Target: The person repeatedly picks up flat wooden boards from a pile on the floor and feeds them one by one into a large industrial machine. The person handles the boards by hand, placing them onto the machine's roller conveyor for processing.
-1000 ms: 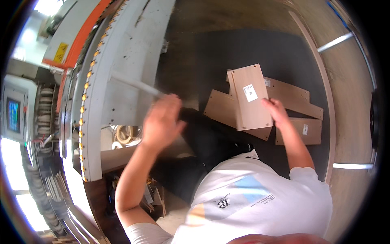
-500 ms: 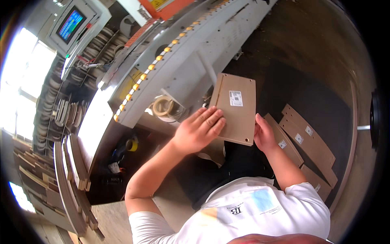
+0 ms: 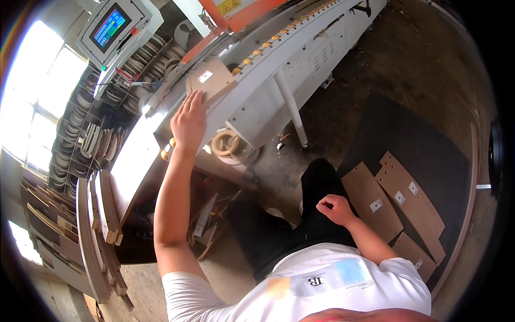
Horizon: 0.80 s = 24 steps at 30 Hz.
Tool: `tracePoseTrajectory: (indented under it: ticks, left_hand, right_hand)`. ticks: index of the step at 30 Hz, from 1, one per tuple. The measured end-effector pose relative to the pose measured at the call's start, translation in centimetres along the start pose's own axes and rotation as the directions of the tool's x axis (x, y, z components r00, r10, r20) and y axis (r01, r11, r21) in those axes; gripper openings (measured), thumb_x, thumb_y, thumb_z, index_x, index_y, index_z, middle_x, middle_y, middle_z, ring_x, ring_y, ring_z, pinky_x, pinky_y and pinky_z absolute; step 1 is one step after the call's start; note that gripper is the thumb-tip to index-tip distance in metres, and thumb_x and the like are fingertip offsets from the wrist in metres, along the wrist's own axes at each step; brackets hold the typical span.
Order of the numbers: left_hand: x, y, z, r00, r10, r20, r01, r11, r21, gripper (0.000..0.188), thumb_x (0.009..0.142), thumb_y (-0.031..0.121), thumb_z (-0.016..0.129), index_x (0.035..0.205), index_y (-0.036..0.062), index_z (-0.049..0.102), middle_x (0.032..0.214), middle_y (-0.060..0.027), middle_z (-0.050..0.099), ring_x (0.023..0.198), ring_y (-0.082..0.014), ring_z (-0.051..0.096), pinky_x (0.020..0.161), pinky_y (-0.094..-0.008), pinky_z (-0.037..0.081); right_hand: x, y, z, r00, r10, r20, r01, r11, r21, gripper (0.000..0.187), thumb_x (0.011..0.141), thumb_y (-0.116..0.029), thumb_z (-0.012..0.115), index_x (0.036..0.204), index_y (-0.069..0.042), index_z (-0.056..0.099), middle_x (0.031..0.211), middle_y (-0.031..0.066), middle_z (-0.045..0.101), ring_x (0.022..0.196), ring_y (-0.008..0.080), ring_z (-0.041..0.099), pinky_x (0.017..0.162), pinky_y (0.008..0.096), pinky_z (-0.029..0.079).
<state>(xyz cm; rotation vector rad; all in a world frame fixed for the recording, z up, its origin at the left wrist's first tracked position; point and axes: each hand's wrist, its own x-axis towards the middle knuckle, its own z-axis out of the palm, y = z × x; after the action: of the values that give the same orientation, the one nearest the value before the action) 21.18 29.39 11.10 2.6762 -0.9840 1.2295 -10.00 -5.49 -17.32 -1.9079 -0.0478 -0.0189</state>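
A brown panel (image 3: 214,85) with a small white label lies on the machine's feed bed, at the row of yellow rollers. My left hand (image 3: 189,122) reaches out to it, fingers stretched flat against its near left edge. Above my lap, well apart from the panel, my right hand (image 3: 336,209) is closed with its fingers curled in and nothing visible in them. Beyond that hand, a labelled brown panel (image 3: 372,203) lies among several others on a dark mat (image 3: 424,145).
The long grey machine (image 3: 308,61) runs from centre left to the upper right, with a leg (image 3: 289,107) standing on the floor. A control screen (image 3: 111,27) hangs at upper left. Rolls of edging (image 3: 99,140) fill a rack. Long strips (image 3: 91,236) stand at lower left.
The panel has gone from between both hands onto the machine bed, up and to the left. My left hand went with it; my right hand let go, dropped toward my lap and closed.
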Motion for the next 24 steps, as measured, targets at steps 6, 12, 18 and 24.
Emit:
tracePoseTrajectory:
  ticks: [6, 12, 18, 24]
  left_hand:
    - [0.8, -1.2, 2.9, 0.986, -0.079, 0.145, 0.078, 0.997, 0.008, 0.041, 0.105, 0.032, 0.068, 0.139, 0.0089, 0.068, 0.143, -0.0124, 0.068, 0.126, -0.0353, 0.068, 0.105, -0.0435, 0.055]
    - [3.6, -2.3, 3.4, 0.935, -0.185, 0.303, 0.226, 0.968, -0.106, 0.042, 0.107, 0.037, 0.062, 0.138, 0.0096, 0.069, 0.142, -0.0115, 0.069, 0.120, -0.0380, 0.069, 0.100, -0.0444, 0.055]
    - [6.3, -3.9, 5.8, 0.906, -0.225, 0.359, 0.248, 0.969, -0.016, 0.042, 0.107, 0.040, 0.061, 0.137, 0.0129, 0.069, 0.137, -0.0095, 0.072, 0.118, -0.0370, 0.070, 0.099, -0.0456, 0.055]
    - [10.1, -1.9, 9.0, 0.911, -0.149, 0.384, 0.180, 0.983, -0.045, 0.040, 0.107, 0.043, 0.057, 0.133, 0.0148, 0.069, 0.134, -0.0069, 0.072, 0.117, -0.0357, 0.068, 0.095, -0.0464, 0.055]
  right_hand:
    - [0.2, 0.9, -0.3, 0.996, -0.090, -0.014, 0.090, 0.996, -0.016, 0.015, 0.092, -0.023, 0.080, 0.092, -0.008, 0.079, 0.087, 0.0090, 0.074, 0.076, 0.0236, 0.073, 0.068, 0.0331, 0.056]
    - [1.2, 1.3, 0.1, 0.996, -0.082, -0.022, 0.082, 0.997, 0.010, 0.015, 0.092, -0.023, 0.080, 0.091, -0.008, 0.079, 0.086, 0.0091, 0.074, 0.075, 0.0236, 0.073, 0.067, 0.0332, 0.055]
    - [2.1, 1.5, 0.0, 0.997, -0.079, -0.014, 0.080, 0.997, 0.020, 0.014, 0.091, -0.022, 0.080, 0.092, -0.008, 0.079, 0.085, 0.0093, 0.074, 0.074, 0.0235, 0.072, 0.067, 0.0331, 0.055]
    - [2.2, 1.4, -0.6, 0.998, -0.034, -0.046, 0.039, 0.994, 0.105, 0.012, 0.092, -0.020, 0.080, 0.091, -0.007, 0.078, 0.084, 0.0082, 0.073, 0.073, 0.0217, 0.071, 0.067, 0.0318, 0.055]
